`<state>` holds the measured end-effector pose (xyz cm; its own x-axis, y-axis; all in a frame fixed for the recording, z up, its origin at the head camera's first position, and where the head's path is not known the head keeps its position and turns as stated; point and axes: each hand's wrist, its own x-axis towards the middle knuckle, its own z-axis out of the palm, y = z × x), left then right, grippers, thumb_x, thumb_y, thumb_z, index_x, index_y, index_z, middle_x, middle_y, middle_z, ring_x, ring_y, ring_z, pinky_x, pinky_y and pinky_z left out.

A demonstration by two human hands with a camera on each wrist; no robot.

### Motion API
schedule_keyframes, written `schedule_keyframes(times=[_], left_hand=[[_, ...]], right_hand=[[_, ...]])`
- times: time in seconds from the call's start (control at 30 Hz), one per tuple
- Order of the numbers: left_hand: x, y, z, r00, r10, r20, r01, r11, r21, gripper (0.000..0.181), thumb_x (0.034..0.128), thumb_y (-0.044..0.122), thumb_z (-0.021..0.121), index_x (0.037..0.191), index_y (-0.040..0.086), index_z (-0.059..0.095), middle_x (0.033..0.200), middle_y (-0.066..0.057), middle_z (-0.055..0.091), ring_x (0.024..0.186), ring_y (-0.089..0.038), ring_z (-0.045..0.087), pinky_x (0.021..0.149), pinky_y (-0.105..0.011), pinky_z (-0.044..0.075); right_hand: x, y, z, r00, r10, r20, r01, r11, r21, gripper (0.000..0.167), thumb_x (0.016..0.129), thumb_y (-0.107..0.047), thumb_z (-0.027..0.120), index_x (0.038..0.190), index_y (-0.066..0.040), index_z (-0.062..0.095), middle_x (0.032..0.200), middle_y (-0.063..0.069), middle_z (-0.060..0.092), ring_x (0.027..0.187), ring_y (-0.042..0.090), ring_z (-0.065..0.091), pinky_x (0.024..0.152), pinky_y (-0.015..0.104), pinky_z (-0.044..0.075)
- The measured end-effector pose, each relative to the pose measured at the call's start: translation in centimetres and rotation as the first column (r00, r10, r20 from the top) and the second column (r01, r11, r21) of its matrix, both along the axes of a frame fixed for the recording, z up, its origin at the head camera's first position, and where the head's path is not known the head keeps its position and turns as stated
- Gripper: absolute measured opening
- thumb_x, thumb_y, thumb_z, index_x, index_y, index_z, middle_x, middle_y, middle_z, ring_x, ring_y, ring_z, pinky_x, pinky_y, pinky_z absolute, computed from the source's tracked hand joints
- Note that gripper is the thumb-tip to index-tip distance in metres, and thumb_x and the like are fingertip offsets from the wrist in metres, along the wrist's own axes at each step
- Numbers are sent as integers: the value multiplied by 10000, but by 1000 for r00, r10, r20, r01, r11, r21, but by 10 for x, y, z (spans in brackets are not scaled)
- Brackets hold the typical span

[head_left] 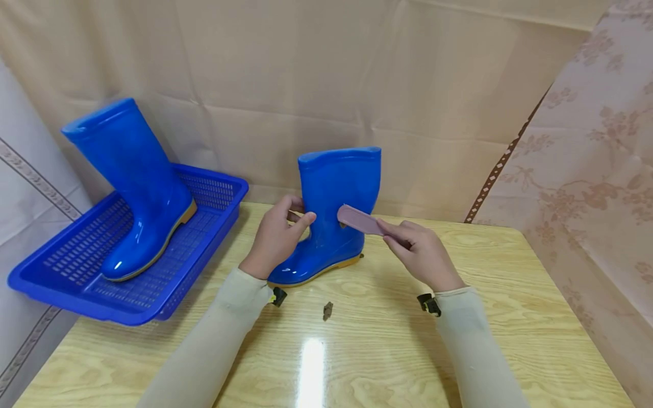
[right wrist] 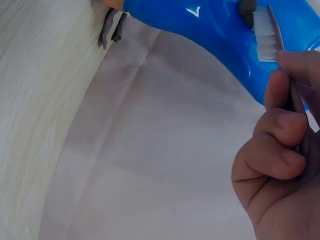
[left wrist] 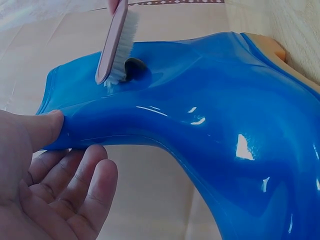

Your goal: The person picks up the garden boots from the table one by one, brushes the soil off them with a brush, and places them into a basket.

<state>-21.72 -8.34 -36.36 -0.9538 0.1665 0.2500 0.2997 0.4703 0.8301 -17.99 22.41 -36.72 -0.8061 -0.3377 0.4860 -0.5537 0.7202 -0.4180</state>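
Observation:
A shiny blue rain boot [head_left: 334,181] with a yellow sole stands upright on the table, toe to the left. My left hand [head_left: 275,235] holds the front of its shaft at the ankle, thumb on the near side. In my right hand [head_left: 420,252] is the handle of a pinkish scrub brush [head_left: 359,220]. Its white bristles [right wrist: 265,35] touch the shaft beside a dark, mud-like lump [left wrist: 134,69] stuck to the boot. From the head view, the brush's back covers the bristles and most of that lump.
To the left, a blue plastic basket [head_left: 196,269] holds a second blue boot [head_left: 138,175]. A brown clump [head_left: 327,310] lies on the wooden table [head_left: 510,317] in front of the boot, with a dark bit [head_left: 361,255] by the heel. Behind hangs a beige cloth [head_left: 433,113].

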Motion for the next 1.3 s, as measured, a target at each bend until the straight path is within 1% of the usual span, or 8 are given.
schedule_keyframes(times=[0.27,0.37,0.5,0.63,0.77,0.97,1.1,1.3], left_hand=[[-2,-1,0,1000,5,8,-5,1000,-7,343,1045,372,622,1270,115,584,1216,-71,667,1057,-246,646,881,-468,574],[-2,-1,-2,1000,7,5,-7,1000,-9,338,1044,377,624,1263,122,585,1212,-67,671,1055,-243,649,881,-467,572],[-2,-1,-3,1000,2,1,-2,1000,-4,336,1042,378,629,1259,126,585,1206,-62,673,1055,-240,655,881,-466,575],[-1,0,-3,1000,-4,6,4,1000,-1,346,1036,375,641,1266,123,584,1202,-62,672,1063,-239,659,880,-464,583],[0,1,-2,1000,-4,0,4,1000,-2,352,1030,368,655,1271,120,590,1188,-62,676,1059,-237,661,885,-458,587],[1,0,-1,1000,-4,-9,4,1000,9,366,1026,383,657,1275,120,603,1189,-57,677,1051,-234,653,882,-459,583],[0,0,0,1000,6,-8,-6,1000,7,376,1030,388,650,1285,116,601,1195,-61,678,1057,-241,650,899,-473,571],[-1,0,-1,1000,21,4,-21,1000,-7,378,1034,391,640,1292,121,591,1200,-62,677,1072,-247,644,913,-484,563]], right_hand=[[1,7,6,995,-12,101,11,1000,3,327,1010,-129,688,1336,-149,710,746,-26,583,593,125,434,508,255,355],[2,7,7,994,-11,113,13,1000,-14,323,1008,-128,690,1329,-147,715,744,-19,579,592,131,441,506,250,355],[2,3,4,995,8,104,-1,998,-64,317,998,-113,701,1313,-126,725,809,-4,645,600,135,480,507,238,382],[4,-6,3,997,1,77,7,995,-102,218,977,-92,720,1195,-104,723,814,-6,652,589,137,493,507,251,392],[7,-11,2,999,-37,27,40,992,-117,171,953,-63,740,1118,-92,705,742,-17,577,582,135,463,508,259,363],[6,-12,3,999,-43,-9,42,992,-116,134,944,-40,748,1077,-52,736,805,13,663,630,140,511,531,243,416],[5,-9,5,998,-50,39,54,994,-94,113,949,-45,744,1061,-60,739,895,43,737,661,135,572,568,234,484],[6,-1,9,986,-61,157,74,994,-78,74,968,-68,726,1041,-76,729,967,74,765,734,138,656,629,238,553]])
